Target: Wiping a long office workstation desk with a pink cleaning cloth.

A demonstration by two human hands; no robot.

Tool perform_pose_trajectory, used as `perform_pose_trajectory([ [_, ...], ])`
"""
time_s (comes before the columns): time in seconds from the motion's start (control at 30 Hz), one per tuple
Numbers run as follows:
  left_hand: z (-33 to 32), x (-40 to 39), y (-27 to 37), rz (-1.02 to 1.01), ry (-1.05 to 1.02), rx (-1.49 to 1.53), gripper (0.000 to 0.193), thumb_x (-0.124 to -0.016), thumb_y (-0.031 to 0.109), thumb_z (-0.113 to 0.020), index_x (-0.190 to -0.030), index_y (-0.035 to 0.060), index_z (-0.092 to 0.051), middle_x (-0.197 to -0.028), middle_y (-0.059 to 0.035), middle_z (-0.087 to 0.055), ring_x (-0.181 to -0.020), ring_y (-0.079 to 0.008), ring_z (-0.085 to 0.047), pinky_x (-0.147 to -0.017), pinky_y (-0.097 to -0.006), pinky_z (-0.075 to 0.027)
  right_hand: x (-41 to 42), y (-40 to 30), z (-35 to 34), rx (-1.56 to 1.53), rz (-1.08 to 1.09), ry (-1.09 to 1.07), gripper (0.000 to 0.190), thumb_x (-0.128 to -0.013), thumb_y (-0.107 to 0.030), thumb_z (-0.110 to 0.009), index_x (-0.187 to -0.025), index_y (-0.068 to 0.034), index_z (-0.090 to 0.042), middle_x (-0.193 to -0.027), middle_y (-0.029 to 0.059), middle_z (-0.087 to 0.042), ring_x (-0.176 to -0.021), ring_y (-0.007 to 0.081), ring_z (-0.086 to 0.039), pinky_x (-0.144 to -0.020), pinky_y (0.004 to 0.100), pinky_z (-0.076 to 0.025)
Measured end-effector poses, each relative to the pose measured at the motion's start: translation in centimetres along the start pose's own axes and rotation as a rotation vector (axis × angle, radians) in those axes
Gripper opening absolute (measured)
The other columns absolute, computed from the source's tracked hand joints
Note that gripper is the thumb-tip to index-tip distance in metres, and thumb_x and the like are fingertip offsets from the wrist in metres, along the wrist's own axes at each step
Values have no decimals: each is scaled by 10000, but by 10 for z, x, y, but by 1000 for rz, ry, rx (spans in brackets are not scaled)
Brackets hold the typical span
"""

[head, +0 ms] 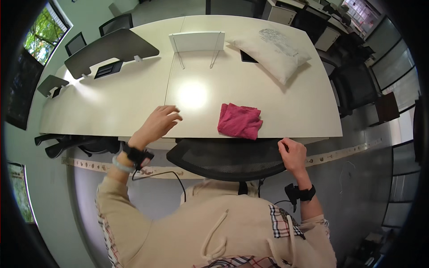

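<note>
My left hand is over the table's near edge, its fingers loosely bent and apart, with nothing in it. A folded pink cloth, rumpled on top, lies at the near edge of the white table, to the right of that hand. My right hand is curled into a loose fist just off the table edge, right of the cloth. It is beside the right end of a black mesh chair back; I cannot tell whether it touches it. No object shows in its fingers. Both wrists wear black straps with cables.
A pale printed pillow lies at the back right, partly over a black table inset. A white panel on wire legs stands at the back middle. Grey desk dividers rise on the left. Office chairs surround the table.
</note>
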State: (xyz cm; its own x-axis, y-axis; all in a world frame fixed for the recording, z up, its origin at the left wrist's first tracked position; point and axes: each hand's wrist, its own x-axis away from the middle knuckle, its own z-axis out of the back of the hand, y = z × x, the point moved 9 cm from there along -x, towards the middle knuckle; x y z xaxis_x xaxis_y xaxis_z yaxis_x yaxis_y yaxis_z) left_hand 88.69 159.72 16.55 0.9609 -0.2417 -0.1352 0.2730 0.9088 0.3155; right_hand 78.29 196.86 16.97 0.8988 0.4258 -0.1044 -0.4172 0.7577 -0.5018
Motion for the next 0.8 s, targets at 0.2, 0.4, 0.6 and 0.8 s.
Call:
perform_pose_trajectory([
  [0.2,-94,-101,18,-410,-208,-49,320,-830,125,-671,-1136,127,-579,-1264,-87,-519,-1104,-281,-555,-947,-399,-444,7,16,2,16,-126,69,150,-855,-179,-606,-781,-49,-625,-652,105,-608,-580,279,-596,-551,376,-443],
  [0.4,-196,-146,63,-729,-319,-39,231,-879,121,-542,-1097,99,-615,-1213,-126,-521,-1001,-275,-577,-835,-403,-489,10,17,4,-11,-174,115,136,-851,-174,-608,-779,-59,-621,-687,102,-618,-618,300,-605,-575,375,-461],
  [0.6,-230,-131,31,-674,-340,67,283,-794,242,-670,-1067,187,-618,-1132,-102,-499,-1028,-293,-526,-861,-397,-467,5,16,3,25,-201,143,137,-846,-170,-609,-773,-54,-617,-688,107,-619,-619,306,-601,-572,384,-454],
  [0.8,-177,-54,-67,-329,-144,72,281,-761,231,-697,-1018,152,-614,-1125,-107,-502,-1073,-319,-504,-886,-433,-447,8,24,9,-23,-245,131,157,-849,-187,-610,-785,-44,-627,-657,113,-607,-579,286,-585,-556,366,-444],
])
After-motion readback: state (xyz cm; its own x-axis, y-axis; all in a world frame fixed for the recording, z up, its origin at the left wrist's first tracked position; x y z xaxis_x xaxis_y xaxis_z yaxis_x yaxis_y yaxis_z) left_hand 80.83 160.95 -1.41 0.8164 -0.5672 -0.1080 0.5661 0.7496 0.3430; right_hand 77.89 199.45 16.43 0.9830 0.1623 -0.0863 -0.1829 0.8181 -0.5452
